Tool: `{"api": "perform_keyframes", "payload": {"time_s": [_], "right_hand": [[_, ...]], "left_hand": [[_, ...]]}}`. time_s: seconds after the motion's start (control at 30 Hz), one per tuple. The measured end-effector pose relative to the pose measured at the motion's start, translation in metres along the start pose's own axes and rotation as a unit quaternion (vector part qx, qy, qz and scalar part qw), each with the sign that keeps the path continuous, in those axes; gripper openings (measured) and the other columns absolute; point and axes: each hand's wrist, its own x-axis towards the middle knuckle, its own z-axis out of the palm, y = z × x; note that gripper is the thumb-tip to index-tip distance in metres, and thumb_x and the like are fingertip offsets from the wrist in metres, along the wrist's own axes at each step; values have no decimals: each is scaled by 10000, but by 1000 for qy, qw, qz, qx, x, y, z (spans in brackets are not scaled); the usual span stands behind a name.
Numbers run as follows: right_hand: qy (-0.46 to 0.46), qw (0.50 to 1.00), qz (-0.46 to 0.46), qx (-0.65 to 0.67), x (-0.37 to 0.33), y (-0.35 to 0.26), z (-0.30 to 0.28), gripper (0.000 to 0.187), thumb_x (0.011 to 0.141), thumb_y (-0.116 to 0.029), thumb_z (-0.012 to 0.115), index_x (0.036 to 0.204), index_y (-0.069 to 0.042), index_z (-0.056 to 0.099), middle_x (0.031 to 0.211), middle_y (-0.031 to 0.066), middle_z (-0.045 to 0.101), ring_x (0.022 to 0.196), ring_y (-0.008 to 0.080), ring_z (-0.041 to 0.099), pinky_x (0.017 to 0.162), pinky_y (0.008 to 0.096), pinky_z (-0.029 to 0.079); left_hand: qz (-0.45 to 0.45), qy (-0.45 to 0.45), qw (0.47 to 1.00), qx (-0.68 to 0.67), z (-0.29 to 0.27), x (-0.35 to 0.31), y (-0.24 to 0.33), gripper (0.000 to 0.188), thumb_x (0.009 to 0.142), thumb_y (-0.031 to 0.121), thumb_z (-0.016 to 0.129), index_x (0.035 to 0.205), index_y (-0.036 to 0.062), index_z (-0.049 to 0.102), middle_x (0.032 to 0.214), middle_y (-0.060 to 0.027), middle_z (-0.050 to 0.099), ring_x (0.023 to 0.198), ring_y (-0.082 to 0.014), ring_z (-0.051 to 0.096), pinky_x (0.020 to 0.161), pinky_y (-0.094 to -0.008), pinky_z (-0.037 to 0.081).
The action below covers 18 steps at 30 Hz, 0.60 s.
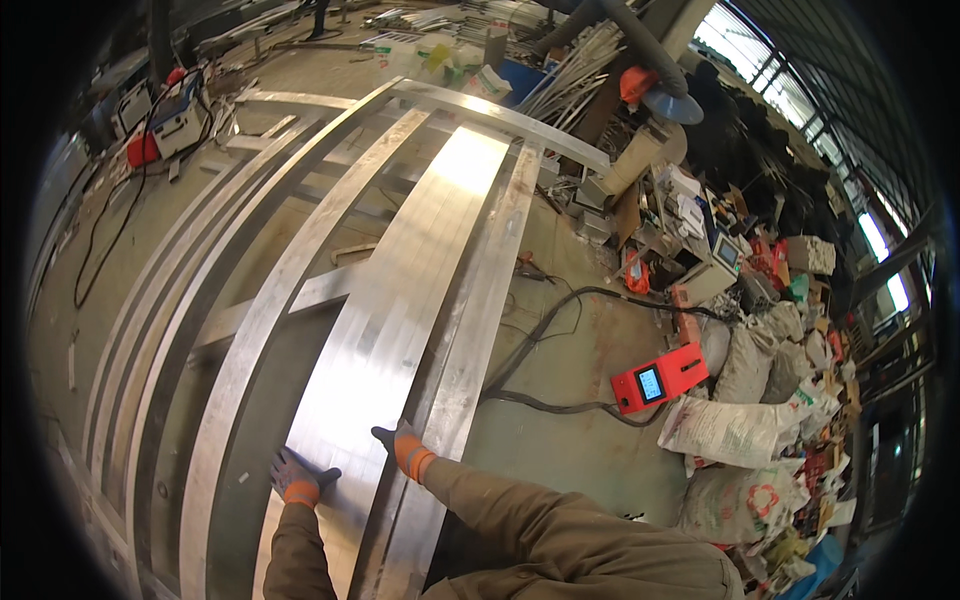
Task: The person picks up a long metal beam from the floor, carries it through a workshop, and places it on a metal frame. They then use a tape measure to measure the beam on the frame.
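A long, wide, shiny metal plank (pixel 395 300) runs away from me, lying along a large frame of metal bars. My left hand (pixel 298 478), in a grey glove with an orange cuff, grips its left edge, fingers at the side and thumb across the top. On the opposite edge, a little farther away, is my right hand (pixel 405 447), gloved the same way. Its thumb points left over the plank, and its other fingers are mostly hidden past the edge. A narrower metal bar (pixel 470 360) lies just right of the plank. Curved by the lens, another frame bar (pixel 255 335) passes on the left.
A red box with a small screen (pixel 660 378) stands on the floor at right, beside a black cable (pixel 540 335). White sacks (pixel 725 430) and mixed clutter line the right side. A welding-type machine (pixel 175 125) stands far left. Metal lengths (pixel 580 75) are piled at the back.
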Motion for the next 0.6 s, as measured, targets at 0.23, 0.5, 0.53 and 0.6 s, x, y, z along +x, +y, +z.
{"api": "perform_keyframes", "payload": {"time_s": [0.23,0.5,0.53,0.6], "right_hand": [[5,996,74,-38,-2,-17,-9,961,879,-503,813,1507,128,450,1520,339,536,1433,443,525,1164,444,465],[-21,996,-21,81,9,-12,-26,935,890,-358,836,1534,143,378,1537,335,515,1428,390,526,1184,404,428],[-7,999,-35,35,9,-13,-27,925,896,-373,828,1523,148,393,1518,339,532,1414,392,540,1172,406,439],[28,997,-38,-57,10,-16,-31,907,907,-404,813,1502,158,423,1479,347,566,1386,396,567,1149,412,461]], "left_hand": [[20,-33,999,22,1,3,-7,1551,527,737,945,1707,92,171,1755,-182,237,1623,-364,211,1306,-527,237],[41,-14,998,-42,-9,3,3,1512,535,689,973,1697,90,211,1737,-183,277,1596,-377,276,1298,-524,264],[31,-22,999,-35,-9,4,4,1507,539,676,979,1698,98,209,1741,-181,270,1606,-373,255,1302,-536,247],[29,-12,998,-48,-6,7,6,1465,560,640,987,1686,83,234,1736,-185,281,1600,-363,274,1294,-509,279]]}}
